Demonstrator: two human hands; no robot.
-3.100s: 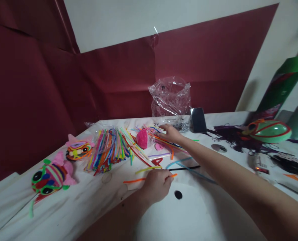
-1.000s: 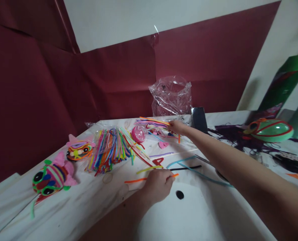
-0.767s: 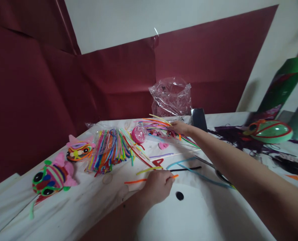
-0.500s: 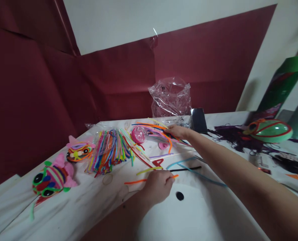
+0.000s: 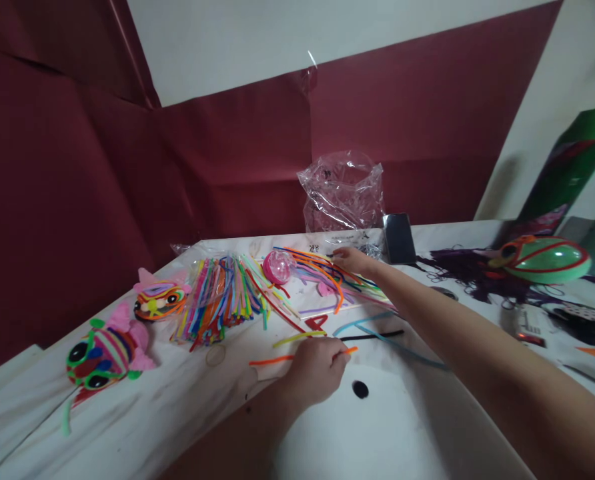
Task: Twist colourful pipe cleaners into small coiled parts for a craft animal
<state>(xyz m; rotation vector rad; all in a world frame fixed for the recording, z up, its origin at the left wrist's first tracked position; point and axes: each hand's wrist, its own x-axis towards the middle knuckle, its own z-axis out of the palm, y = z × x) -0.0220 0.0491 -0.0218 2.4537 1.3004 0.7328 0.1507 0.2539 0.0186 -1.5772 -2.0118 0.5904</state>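
My left hand (image 5: 313, 371) rests near the front of the white table (image 5: 187, 407) with its fingers curled round an orange pipe cleaner (image 5: 272, 360). My right hand (image 5: 350, 260) reaches far across and lies on a loose pile of coloured pipe cleaners (image 5: 322, 273), fingers closed on some of them. A pink glitter ball (image 5: 276, 267) sits just left of that pile. A large fanned bundle of pipe cleaners (image 5: 222, 297) lies further left. Black, light blue and yellow strands (image 5: 372, 331) lie loose between my hands.
Two colourful fish-like craft figures (image 5: 102, 347) (image 5: 157, 300) lie at the left. A crumpled clear plastic bag (image 5: 341, 190) and a dark phone (image 5: 399, 238) stand at the back. A green egg-shaped craft (image 5: 545, 260) and clutter sit at the right. A black dot (image 5: 360, 389) marks the white sheet.
My right hand lifted a bunch of pipe cleaners off the table, then lowered them back down onto the pile. My left hand has stayed put on the orange strand.
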